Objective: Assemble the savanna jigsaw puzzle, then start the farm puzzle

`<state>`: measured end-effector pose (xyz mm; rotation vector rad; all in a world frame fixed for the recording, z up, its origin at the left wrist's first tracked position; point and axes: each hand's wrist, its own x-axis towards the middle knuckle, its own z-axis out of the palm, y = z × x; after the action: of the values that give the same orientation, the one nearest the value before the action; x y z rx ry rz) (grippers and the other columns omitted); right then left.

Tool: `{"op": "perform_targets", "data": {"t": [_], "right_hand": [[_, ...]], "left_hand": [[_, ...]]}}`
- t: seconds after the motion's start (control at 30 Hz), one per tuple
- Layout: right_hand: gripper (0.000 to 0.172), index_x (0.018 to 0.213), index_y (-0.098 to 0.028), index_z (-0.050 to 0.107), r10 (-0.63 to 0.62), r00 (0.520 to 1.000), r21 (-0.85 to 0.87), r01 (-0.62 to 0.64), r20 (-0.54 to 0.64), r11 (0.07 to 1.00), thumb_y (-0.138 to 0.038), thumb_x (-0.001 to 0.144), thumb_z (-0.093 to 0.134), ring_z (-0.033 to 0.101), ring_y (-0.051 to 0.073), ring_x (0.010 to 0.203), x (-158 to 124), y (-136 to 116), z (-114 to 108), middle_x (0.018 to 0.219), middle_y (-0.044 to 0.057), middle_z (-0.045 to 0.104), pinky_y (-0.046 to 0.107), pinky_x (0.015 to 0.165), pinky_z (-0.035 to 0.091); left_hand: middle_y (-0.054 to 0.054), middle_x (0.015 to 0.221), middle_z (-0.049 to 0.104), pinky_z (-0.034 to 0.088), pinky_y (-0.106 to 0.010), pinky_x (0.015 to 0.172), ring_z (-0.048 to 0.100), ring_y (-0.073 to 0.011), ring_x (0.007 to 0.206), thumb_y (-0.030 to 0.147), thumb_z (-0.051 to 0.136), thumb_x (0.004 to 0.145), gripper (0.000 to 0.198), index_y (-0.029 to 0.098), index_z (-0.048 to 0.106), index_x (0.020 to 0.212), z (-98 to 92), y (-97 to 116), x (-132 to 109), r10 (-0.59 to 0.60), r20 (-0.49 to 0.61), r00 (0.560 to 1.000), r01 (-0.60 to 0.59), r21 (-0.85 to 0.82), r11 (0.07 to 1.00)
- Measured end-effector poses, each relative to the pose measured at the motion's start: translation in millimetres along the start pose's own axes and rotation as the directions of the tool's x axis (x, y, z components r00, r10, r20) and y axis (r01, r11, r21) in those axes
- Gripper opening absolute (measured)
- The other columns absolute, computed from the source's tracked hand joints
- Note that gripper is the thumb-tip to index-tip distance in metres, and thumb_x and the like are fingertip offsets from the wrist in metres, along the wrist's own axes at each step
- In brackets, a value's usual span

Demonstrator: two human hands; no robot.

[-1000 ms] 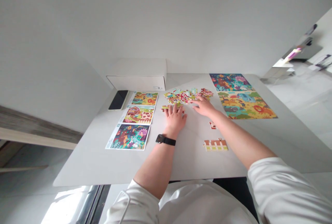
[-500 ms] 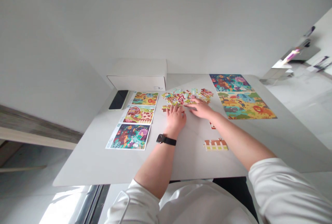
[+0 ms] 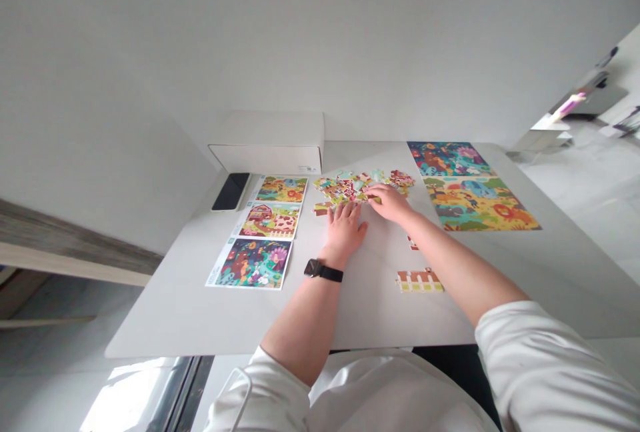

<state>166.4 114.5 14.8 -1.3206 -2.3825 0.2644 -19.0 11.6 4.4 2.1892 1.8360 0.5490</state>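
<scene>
A heap of loose coloured puzzle pieces [image 3: 350,185] lies in the middle of the white table [image 3: 200,299]. My left hand [image 3: 346,231] rests flat just in front of the heap, fingers stretched out, fingertips over a short joined strip [image 3: 321,209]. My right hand [image 3: 389,200] lies on the heap's near right side, fingers extended over the pieces; whether it pinches one is hidden. A joined fence strip [image 3: 419,281] and a small lone piece [image 3: 411,243] lie near my right forearm.
A finished colourful puzzle [image 3: 467,187] lies at the right. Three picture cards [image 3: 263,231] run down the left, with a black phone [image 3: 231,191] beside them. A white box [image 3: 270,142] stands against the wall. A black watch [image 3: 323,271] is on my left wrist.
My right hand slid a little left into the heap. My left hand shifted slightly right and nearer. The view drifted a little.
</scene>
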Motion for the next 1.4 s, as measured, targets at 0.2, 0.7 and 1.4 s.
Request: {"op": "perform_targets", "data": {"t": [0.2,0.7,1.4], "right_hand": [[0.044,0.143,-0.02,0.071,0.141,0.99,-0.118,-0.142,-0.015,0.983,-0.03,0.101,0.063,0.068,0.03,0.13,34,-9,7,0.14,0.013,0.075,0.043,0.118,0.049],[0.044,0.129,-0.021,0.071,0.489,0.857,0.109,-0.477,-0.165,0.872,-0.045,0.092,0.071,0.077,0.028,0.109,58,9,9,0.121,0.012,0.081,0.038,0.096,0.059],[0.034,0.131,-0.021,0.08,0.393,0.92,-0.161,-0.387,0.005,0.908,-0.03,0.104,0.062,0.071,0.029,0.123,58,-1,-1,0.132,0.015,0.077,0.037,0.111,0.052]], "left_hand": [[-0.005,0.175,0.045,0.015,-0.069,0.136,0.03,-0.0372,0.166,0.043,0.058,0.103,0.061,0.034,0.052,0.163,-1.8,1,-1,0.014,0.041,0.999,-0.014,0.005,1.0],[-0.007,0.167,0.054,0.018,-0.07,0.136,0.036,-0.0365,0.162,0.042,0.06,0.102,0.057,0.034,0.057,0.158,-1.7,2,-1,0.006,-0.003,1.0,-0.006,-0.007,1.0],[-0.01,0.146,0.071,0.038,-0.051,0.128,0.06,-0.0286,0.141,0.027,0.063,0.102,0.029,0.024,0.078,0.127,1.5,-2,8,0.097,-0.103,0.99,-0.113,-0.163,0.98]]}}
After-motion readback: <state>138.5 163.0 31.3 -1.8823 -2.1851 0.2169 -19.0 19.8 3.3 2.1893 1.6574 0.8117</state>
